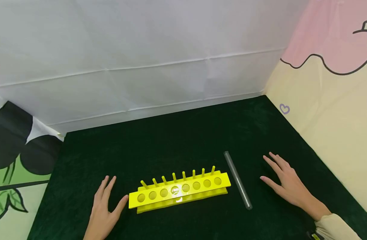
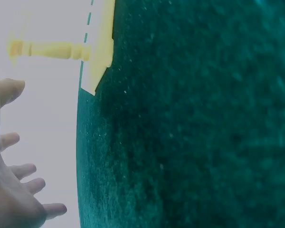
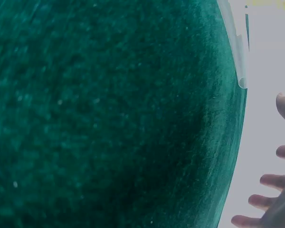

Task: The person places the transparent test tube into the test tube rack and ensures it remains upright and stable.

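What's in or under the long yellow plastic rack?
No tube stands in the long yellow plastic rack; its round holes show only yellow below. The clear, straight tube lies apart beside it. Dark green cloth surrounds the rack's base; whatever lies directly underneath is covered.

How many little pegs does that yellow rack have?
8: the yellow pegs stand in a single row along the far side of the yellow test tube rack, spaced from its left end to its right. None seems hidden.

There's 1 yel. rack w/ 8 holes + 8 pegs, 1 clr. tube, 2 grips.
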A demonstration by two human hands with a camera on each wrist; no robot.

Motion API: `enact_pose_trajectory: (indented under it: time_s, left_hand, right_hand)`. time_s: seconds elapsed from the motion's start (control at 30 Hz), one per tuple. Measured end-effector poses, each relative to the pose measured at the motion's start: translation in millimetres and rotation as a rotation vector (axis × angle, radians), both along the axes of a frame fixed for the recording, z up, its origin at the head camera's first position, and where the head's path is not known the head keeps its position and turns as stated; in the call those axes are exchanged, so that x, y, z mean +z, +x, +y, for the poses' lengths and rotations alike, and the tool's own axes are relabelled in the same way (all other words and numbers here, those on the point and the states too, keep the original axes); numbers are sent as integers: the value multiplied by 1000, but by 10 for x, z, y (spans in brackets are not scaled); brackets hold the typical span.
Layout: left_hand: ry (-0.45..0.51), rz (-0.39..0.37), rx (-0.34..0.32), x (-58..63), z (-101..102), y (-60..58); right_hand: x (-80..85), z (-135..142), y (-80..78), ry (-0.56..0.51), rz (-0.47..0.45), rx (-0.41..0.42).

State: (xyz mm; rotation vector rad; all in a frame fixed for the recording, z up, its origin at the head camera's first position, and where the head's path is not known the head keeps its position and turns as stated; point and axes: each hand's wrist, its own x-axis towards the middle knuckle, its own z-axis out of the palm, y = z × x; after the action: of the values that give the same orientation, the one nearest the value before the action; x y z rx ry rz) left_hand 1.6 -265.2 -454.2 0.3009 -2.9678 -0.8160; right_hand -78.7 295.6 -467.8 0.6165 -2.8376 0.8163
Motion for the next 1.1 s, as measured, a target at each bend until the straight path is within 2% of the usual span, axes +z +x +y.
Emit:
enact_pose_trajectory:
  time_s: [0.17, 0.4, 0.57, 0.7, 0.83, 1.1]
  left_hand:
    - [123, 37, 9, 35, 14, -19]
    - [236, 104, 6, 50, 61, -21]
    - [338, 104, -3, 61, 88, -9]
    - [375, 100, -17, 71, 120, 7]
    - [401, 103, -46, 76, 146, 21]
    - [513, 115, -104, 57, 167, 49]
  right_hand:
    - [50, -29, 38, -38, -5, -32]
    - [138, -80, 52, -100, 24, -36]
    - [155, -110, 41, -122, 73, -16]
    - [162, -128, 44, -138, 93, -16]
    - [175, -150, 51, -161, 89, -15]
    - [208, -183, 67, -205, 57, -10]
